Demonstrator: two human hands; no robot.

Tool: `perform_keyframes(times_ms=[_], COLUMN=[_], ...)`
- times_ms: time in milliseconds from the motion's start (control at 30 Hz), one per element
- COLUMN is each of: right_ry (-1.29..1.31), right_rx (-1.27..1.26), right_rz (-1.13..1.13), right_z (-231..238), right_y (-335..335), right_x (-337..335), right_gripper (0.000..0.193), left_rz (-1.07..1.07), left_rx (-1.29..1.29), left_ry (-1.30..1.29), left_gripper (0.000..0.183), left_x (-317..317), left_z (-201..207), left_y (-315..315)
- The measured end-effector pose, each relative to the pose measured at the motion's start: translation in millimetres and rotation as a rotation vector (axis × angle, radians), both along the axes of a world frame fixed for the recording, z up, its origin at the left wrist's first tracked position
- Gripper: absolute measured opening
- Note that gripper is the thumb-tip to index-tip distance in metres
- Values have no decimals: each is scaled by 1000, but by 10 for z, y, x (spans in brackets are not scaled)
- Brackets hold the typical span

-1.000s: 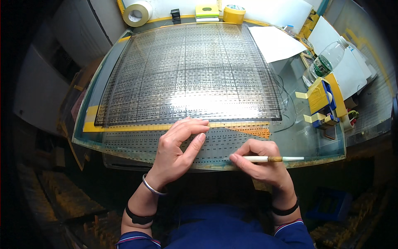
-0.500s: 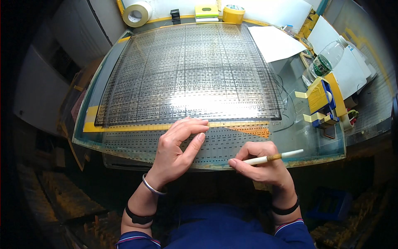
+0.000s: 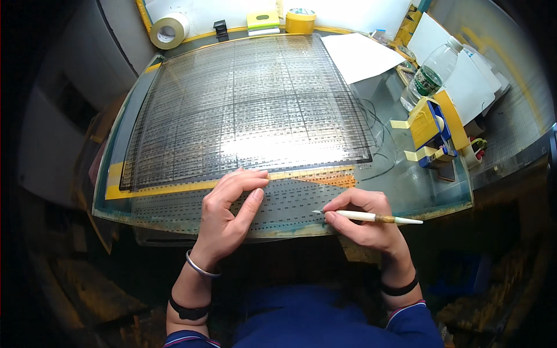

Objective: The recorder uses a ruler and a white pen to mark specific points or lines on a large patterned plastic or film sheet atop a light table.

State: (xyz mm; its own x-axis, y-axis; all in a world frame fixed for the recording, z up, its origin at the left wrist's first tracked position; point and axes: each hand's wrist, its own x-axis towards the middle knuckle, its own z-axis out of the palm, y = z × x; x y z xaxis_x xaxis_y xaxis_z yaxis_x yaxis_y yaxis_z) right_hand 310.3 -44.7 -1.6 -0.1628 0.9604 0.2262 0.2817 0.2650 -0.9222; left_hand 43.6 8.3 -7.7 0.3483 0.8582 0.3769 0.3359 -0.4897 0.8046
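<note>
My left hand lies on a clear film sheet covered in rows of small dark marks, fingers stretched out toward a yellow tape strip. Nothing is held in it. In a pinch between thumb and fingers, my right hand holds a slim white pen-shaped tool with a tan band round its shaft. Its fine greyish tip points left, over the front part of the sheet; whether it touches cannot be made out. Beyond my hands lies a large dark-gridded sheet with bright glare on its near part.
On the right stand a tape dispenser with yellow tape ends sticking out and a clear plastic bottle. White paper lies at the back right. A tape roll and a yellow tub stand along the back. The glass tabletop's edge runs nearest me.
The whole view has shifted, so the table sits further left. The tool has turned in my right hand, and its fine tip now shows past my fingertips. My left hand keeps its pose on the sheet.
</note>
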Motion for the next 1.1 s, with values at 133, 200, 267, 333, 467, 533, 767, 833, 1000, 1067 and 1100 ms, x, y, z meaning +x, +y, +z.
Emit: perform_keyframes(times_ms=[133,200,267,333,467,533,767,833,1000,1067,1100], right_ry=[-3,-31,-102,-44,40,-46,-16,28,-101,1,105], right_rx=[-43,-23,62,33,-77,-1,-10,-12,83,31,-33], right_rz=[-37,-33,5,63,-72,-49,35,-62,133,227,234], right_z=[-34,-37,-20,-38,-1,23,12,9,-9,-21,-27], right_y=[1,0,8,11,-14,-5,-3,-7,17,23,1], right_x=[-22,-28,-32,2,-38,-49,17,-35,53,135,190], right_gripper=[7,7,7,8,7,7,6,5,7,7,6], left_rz=[-4,-2,8,12,17,26,29,28,30,34,28], left_rx=[7,7,8,9,39,54,52,52,53,58,60], left_ry=[2,1,6,9,22,30,36,36,37,35,29], left_gripper=[18,18,18,18,16,15,15,15,15,15,15], left_x=[17,18,7,3,18,21,17,22,22,8,22], left_z=[7,0,0,7,3,-3,3,6,6,7,3], left_y=[5,6,-4,-11,6,7,8,7,4,-2,2])
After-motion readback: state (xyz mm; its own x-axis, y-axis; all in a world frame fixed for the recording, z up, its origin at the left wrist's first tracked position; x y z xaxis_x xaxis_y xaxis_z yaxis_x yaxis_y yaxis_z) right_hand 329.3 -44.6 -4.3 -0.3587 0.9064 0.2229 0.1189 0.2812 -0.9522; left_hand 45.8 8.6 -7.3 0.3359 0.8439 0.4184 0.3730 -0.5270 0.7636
